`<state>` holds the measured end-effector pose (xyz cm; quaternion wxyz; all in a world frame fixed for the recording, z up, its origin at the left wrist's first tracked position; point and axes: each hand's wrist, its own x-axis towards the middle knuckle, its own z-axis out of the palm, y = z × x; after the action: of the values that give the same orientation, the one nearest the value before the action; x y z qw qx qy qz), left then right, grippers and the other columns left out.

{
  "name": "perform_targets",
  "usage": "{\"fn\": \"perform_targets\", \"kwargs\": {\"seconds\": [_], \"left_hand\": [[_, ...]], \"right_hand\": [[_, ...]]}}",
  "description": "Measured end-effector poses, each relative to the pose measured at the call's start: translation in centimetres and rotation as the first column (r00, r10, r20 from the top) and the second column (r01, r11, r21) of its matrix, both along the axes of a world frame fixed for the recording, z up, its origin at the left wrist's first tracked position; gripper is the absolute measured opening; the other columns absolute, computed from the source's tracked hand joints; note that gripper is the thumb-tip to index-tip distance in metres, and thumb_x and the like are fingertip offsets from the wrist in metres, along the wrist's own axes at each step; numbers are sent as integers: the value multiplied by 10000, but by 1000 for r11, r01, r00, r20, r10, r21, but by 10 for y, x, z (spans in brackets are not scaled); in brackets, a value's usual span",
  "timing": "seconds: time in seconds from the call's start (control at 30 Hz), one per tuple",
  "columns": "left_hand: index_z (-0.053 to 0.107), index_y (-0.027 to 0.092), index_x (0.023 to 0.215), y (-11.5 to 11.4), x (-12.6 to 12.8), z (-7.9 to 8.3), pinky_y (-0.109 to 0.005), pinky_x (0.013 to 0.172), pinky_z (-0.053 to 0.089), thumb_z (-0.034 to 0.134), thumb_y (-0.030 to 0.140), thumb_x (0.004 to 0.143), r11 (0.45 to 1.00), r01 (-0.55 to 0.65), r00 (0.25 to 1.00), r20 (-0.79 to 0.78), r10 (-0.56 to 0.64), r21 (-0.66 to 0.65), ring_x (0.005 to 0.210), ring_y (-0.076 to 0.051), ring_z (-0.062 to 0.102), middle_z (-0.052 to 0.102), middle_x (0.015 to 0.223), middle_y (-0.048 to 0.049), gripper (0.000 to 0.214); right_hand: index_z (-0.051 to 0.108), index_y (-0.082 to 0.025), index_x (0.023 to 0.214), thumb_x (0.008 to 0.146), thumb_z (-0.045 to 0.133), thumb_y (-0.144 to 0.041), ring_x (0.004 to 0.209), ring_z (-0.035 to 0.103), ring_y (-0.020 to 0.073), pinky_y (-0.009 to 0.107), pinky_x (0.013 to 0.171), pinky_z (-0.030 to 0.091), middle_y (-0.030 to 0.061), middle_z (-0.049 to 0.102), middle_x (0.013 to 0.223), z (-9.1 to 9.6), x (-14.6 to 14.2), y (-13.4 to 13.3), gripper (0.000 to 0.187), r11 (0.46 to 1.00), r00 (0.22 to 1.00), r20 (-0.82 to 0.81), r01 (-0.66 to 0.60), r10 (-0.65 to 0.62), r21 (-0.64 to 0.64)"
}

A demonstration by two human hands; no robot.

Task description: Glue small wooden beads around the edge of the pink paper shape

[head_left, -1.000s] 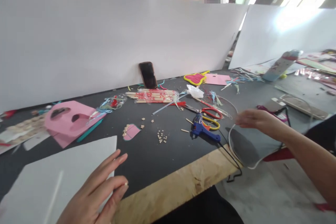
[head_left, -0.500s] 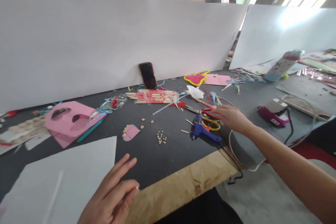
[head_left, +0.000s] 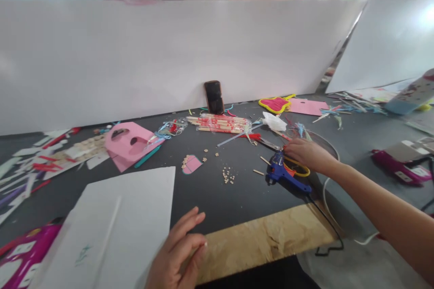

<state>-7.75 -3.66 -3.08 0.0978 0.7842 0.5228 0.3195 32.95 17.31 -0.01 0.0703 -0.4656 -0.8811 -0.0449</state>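
My left hand (head_left: pixel 179 253), low in the middle, pinches a tiny pale piece (head_left: pixel 205 244) between thumb and index finger; its other fingers stretch out. Across the table, my right hand (head_left: pixel 307 153) has its fingers closed at the handle end of the scissors (head_left: pixel 269 144), covering that end. Just below it lies a blue glue gun (head_left: pixel 285 175), with a yellow handle loop (head_left: pixel 301 169) partly behind. Between the hands are several tiny wooden bits (head_left: pixel 228 175) and a pink card piece (head_left: pixel 192 164) with a teal outline and wooden bits glued or lying along its left edge.
A white board (head_left: pixel 135 216) lies at left beside a pink card with cut-outs (head_left: pixel 130 142). A phone (head_left: pixel 214 97) leans on the white partition (head_left: pixel 169 54), behind bagged sticks (head_left: pixel 220 123). Cables and a magenta device (head_left: pixel 395 167) are at right.
The view has swung left, so things appear farther right. My right hand's fingers have closed over the scissors' handle end. My left hand still pinches the tiny piece.
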Motion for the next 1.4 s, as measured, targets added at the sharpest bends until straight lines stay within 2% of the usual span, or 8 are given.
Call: {"fn": "perform_targets", "kwargs": {"seconds": [0.17,0.3,0.47,0.63,0.8,1.03,1.2,1.4], "left_hand": [[644,237,829,2,23,-10,-353,871,561,522,208,864,998,-25,984,176,36,-65,1165,-225,582,667,1150,-85,131],[655,228,820,5,34,-20,-398,886,552,521,192,857,996,-47,956,287,66,-75,1149,-240,591,676,1107,-98,144],[663,210,804,8,35,-23,-395,863,563,525,132,825,994,-77,934,343,97,-71,1117,-246,610,689,1058,-105,160],[679,195,797,9,33,-21,-409,883,550,524,102,798,988,-110,906,398,145,-108,1098,-249,620,697,1033,-109,181],[684,191,796,10,34,-18,-405,887,548,540,111,796,980,-129,885,428,182,-152,1102,-247,618,696,1040,-108,165],[666,196,809,6,33,-13,-412,889,544,539,130,814,986,-100,917,371,144,-134,1137,-253,593,674,1050,-109,143],[668,221,896,7,42,-1,-398,903,537,537,146,843,991,-37,927,366,81,-125,1177,-244,561,649,1092,-93,159],[682,242,885,26,73,15,-365,905,536,589,154,829,990,41,918,396,15,-133,1136,-218,591,670,1075,-59,140]], "right_hand": [[685,-180,915,936,415,-280,905,634,254,381,794,495,139,697,966,26,-30,-4,289,995,992,-125,10,3,96],[671,-187,960,948,412,-308,952,613,228,356,861,469,95,691,986,38,-105,-8,286,991,983,-150,-95,108,90],[694,-195,926,922,492,-246,928,595,190,311,870,445,60,697,966,20,-208,2,208,966,962,-81,-259,260,20],[682,-190,1032,860,581,-219,970,565,262,394,820,450,100,679,1035,5,-250,9,202,964,963,-53,-265,264,-9],[598,-185,1201,879,548,-251,1085,517,270,424,918,429,110,609,1177,22,-229,-7,332,966,961,-106,-258,257,7],[626,-216,1107,914,445,-356,1061,562,271,450,952,438,99,614,1135,41,-127,-49,299,990,968,-222,-90,113,113],[647,-235,1044,908,429,-417,1083,578,303,482,954,449,102,662,1078,19,-60,-89,315,981,952,-286,149,-110,121],[589,-181,1174,913,466,-405,1012,588,289,465,866,509,121,644,1103,-20,-42,-118,366,961,925,-292,271,-243,58]]}}
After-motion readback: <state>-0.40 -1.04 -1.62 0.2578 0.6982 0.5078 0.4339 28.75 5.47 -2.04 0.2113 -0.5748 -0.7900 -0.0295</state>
